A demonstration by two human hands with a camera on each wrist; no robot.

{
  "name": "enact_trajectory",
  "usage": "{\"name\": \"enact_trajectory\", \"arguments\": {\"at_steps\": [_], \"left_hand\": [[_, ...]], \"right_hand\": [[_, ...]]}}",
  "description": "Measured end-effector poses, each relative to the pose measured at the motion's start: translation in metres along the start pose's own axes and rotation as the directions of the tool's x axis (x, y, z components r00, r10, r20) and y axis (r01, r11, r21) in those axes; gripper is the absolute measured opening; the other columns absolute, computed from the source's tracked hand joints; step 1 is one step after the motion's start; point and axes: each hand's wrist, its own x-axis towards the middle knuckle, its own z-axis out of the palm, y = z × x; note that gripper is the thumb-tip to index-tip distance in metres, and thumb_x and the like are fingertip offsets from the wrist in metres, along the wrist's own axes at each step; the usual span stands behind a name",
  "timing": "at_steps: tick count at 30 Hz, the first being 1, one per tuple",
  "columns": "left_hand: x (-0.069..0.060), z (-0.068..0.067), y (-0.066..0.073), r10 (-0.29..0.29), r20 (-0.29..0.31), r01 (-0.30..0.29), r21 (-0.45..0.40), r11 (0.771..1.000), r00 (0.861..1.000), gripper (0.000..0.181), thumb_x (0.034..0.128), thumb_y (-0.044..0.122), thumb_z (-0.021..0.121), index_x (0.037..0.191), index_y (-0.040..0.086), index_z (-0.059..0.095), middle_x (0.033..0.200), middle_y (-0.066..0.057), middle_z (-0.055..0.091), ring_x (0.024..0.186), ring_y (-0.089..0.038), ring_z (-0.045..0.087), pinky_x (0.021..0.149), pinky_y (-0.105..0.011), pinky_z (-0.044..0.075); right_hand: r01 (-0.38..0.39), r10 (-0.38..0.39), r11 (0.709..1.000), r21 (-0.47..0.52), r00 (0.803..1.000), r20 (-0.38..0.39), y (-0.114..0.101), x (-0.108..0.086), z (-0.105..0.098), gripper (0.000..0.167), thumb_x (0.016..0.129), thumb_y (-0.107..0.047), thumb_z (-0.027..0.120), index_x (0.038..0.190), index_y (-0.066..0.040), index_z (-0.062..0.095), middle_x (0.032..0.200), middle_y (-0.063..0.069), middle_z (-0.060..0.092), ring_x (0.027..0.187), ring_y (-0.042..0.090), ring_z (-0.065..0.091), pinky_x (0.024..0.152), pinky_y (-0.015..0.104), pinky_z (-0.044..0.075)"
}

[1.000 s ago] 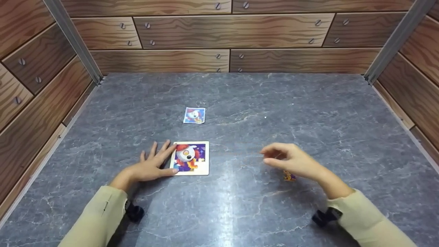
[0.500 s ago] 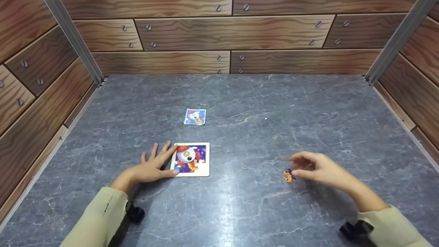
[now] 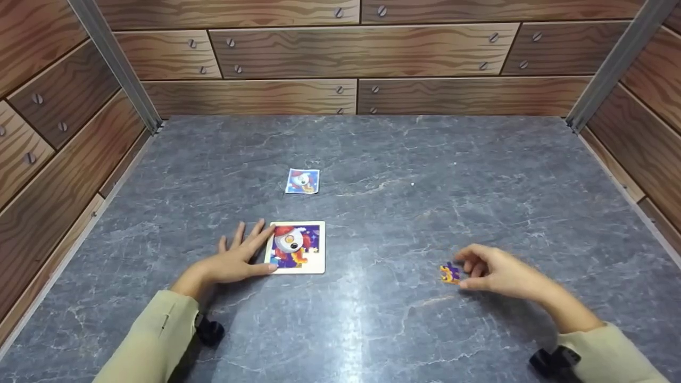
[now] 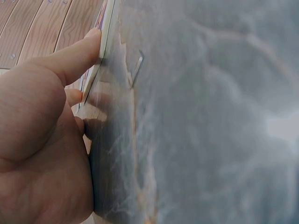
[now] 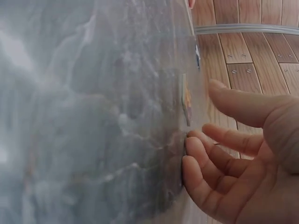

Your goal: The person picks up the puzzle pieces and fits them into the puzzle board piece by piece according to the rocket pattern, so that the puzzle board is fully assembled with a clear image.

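Note:
A square jigsaw puzzle (image 3: 291,242) in a cream frame lies on the table, printed with a white-headed cartoon character; its lower right corner shows bare cream board. My left hand (image 3: 231,263) rests spread at its left side, thumb and index finger touching the frame's edge. In the left wrist view the thumb (image 4: 79,56) lies along the frame. A loose purple and orange jigsaw piece (image 3: 449,273) lies flat at the right. My right hand (image 3: 497,271) is just right of that piece, thumb and fingers apart, nothing held. The right wrist view shows the piece (image 5: 186,100) edge-on beyond the fingertips.
A small picture card (image 3: 302,181) with the same character lies behind the puzzle. The grey marbled table (image 3: 372,330) is bounded by wood-patterned walls (image 3: 356,50) at the back and both sides.
My right hand has moved right and toward me, from the upper left of the loose piece to its right side, uncovering it. My left hand and the puzzle stay put.

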Motion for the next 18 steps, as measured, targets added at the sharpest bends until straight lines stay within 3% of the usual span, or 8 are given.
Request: {"name": "enact_trajectory", "arguments": {"at_steps": [8, 18], "left_hand": [[0.0001, 0.0005, -0.0001, 0.005, 0.006, -0.005, -0.015, 1.0, 1.0, 0.086, 0.0874, 0.056, 0.052, 0.151, 0.026, 0.004, 0.155, -0.006, -0.013, 0.133, -0.032, -0.028, 0.097, -0.061, -0.022], [0.0002, 0.0012, -0.0001, 0.0, 0.004, 0.0, -0.018, 1.0, 1.0, 0.085, 0.0872, 0.055, 0.053, 0.151, 0.026, 0.005, 0.155, -0.006, -0.013, 0.133, -0.033, -0.029, 0.096, -0.061, -0.023]], "right_hand": [[-0.007, 0.004, 0.994, -0.111, 1.0, -0.022, 0.0012, 0.0044, 0.0056, 0.045, 0.072, -0.026, 0.08, 0.102, -0.001, 0.057, 0.084, 0.003, 0.053, 0.073, 0.014, 0.05, 0.063, 0.026, 0.045], [0.021, -0.022, 0.995, -0.1, 1.0, -0.009, 0.0051, 0.0099, 0.0065, 0.032, 0.073, -0.024, 0.079, 0.092, -0.007, 0.058, 0.079, 0.002, 0.052, 0.072, 0.014, 0.049, 0.062, 0.025, 0.043]]}}
